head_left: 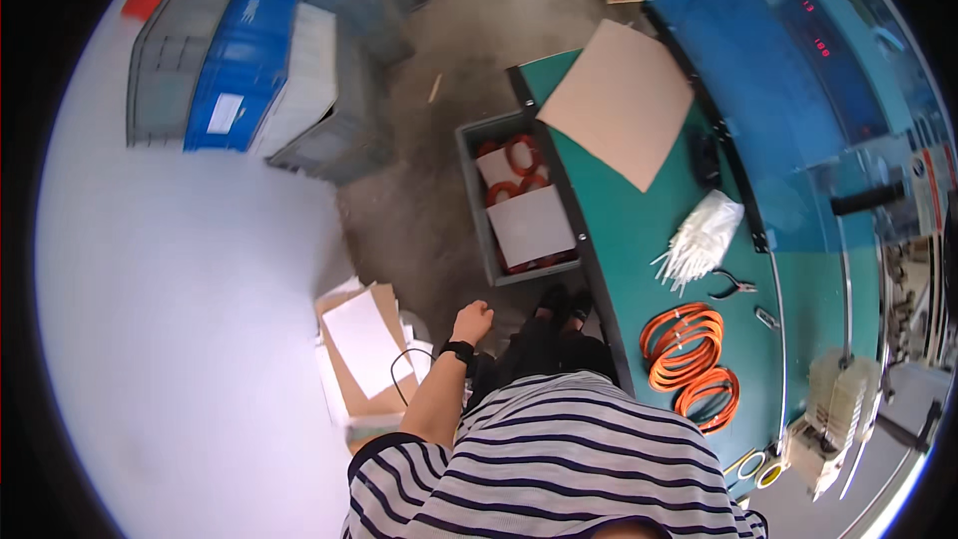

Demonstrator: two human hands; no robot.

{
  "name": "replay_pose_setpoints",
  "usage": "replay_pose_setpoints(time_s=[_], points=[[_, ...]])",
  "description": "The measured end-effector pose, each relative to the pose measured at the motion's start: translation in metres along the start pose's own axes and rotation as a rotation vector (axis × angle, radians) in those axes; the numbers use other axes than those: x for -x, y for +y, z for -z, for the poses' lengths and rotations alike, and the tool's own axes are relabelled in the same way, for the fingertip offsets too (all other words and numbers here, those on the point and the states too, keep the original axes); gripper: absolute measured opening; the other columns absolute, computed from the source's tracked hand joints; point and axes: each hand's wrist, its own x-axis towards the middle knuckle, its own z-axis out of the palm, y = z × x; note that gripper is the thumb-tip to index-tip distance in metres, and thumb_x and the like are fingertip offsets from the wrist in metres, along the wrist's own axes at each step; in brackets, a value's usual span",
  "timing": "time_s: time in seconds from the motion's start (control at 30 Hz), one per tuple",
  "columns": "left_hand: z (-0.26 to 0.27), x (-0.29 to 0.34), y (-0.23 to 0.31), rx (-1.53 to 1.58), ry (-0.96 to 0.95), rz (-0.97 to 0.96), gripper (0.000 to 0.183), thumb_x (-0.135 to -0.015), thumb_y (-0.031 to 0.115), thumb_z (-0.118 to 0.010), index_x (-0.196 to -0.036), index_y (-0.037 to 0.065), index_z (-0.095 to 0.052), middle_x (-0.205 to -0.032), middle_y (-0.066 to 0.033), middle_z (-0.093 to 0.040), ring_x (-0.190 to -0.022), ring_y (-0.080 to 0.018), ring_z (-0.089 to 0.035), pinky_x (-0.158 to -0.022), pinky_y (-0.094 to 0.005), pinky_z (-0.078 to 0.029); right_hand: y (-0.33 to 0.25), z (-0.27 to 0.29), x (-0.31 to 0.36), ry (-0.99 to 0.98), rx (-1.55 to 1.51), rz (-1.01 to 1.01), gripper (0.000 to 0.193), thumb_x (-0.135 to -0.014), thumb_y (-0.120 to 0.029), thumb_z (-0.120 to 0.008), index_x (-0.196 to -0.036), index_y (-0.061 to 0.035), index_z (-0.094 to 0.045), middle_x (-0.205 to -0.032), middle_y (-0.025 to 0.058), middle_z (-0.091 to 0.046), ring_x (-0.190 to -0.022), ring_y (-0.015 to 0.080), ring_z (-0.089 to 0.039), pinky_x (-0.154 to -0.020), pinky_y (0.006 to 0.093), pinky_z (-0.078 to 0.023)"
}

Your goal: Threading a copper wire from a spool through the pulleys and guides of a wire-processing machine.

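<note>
My left hand hangs low beside my body with its fingers curled in and nothing visible in them. It touches no object; a carton with a white sheet is to its left. My right hand is out of view. On the green table at my right lie two coiled bundles of orange cable, the smaller bundle nearer to me. Beyond them are pliers and a bag of white cable ties.
A grey crate with orange coils and cardboard sheets stands on the floor ahead, against the table. A cardboard sheet covers the table's far end. A blue-covered machine borders the right. Stacked bins stand far left; scissors lie near right.
</note>
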Motion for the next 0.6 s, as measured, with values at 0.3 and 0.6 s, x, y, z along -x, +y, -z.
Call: replay_pose_setpoints(time_s=[0.3, 0.6], points=[[0.019, 0.045, -0.085, 0.094, -0.057, 0.310, 0.037, -0.078, 0.032, -0.056, -0.101, 0.004, -0.062, -0.101, -0.0184, -0.062, -0.099, -0.0321, -0.058, -0.087, -0.0381, -0.044, -0.128, 0.092, -0.027, -0.148, 0.231, 0.566, 0.052, -0.077, -0.040, -0.055, -0.106, 0.0030, -0.052, -0.108, 0.0270, -0.050, -0.104, 0.0405, -0.048, -0.087, 0.0447, -0.040], [0.065, -0.015, -0.200, 0.354, -0.062, 0.340, 0.033, -0.079, 0.032, -0.057, -0.100, 0.008, -0.064, -0.098, -0.0166, -0.063, -0.095, -0.0326, -0.059, -0.083, -0.0384, -0.046, -0.447, 0.239, 0.046, 0.563, -0.115, 0.944, 0.013, -0.077, -0.015, -0.051, -0.073, -0.0062, -0.059, -0.069, 0.0152, -0.060, -0.067, 0.0353, -0.059, -0.060, 0.0452, -0.046]])
